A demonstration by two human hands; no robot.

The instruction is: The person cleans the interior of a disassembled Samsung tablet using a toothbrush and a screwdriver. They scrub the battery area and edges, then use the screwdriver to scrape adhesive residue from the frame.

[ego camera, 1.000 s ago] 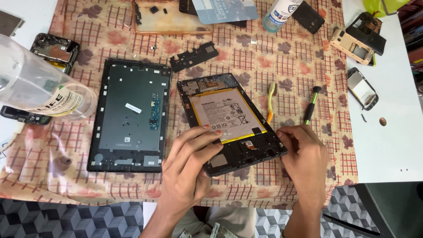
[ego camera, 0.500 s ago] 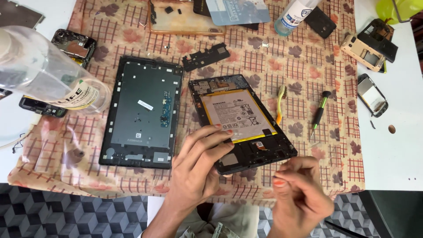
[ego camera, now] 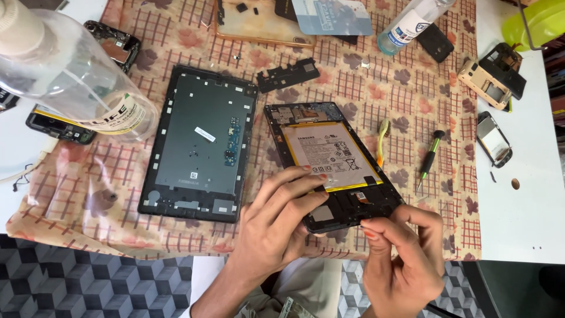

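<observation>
An opened tablet [ego camera: 329, 162] with a pale battery in a black frame lies tilted on the checked cloth. My left hand [ego camera: 276, 221] rests on its near left corner, fingers spread over the battery's lower edge. At the tablet's near right corner is my right hand [ego camera: 406, 253], thumb and forefinger pinched together on the frame's edge; whether they hold a small part I cannot tell. A second, dark grey tablet frame [ego camera: 200, 144] lies flat to the left.
A yellow-green pry tool [ego camera: 382, 141] and a small green-handled screwdriver [ego camera: 429, 159] lie right of the tablet. A clear plastic bottle [ego camera: 65, 76] lies at far left, a spray bottle [ego camera: 412, 20] at top. Phone parts [ego camera: 494, 76] sit on the white table's right side.
My right hand pulled back off the tablet toward me, then returned to its near right corner with fingers pinched. My left hand stayed on the tablet. The camera view shifted slightly.
</observation>
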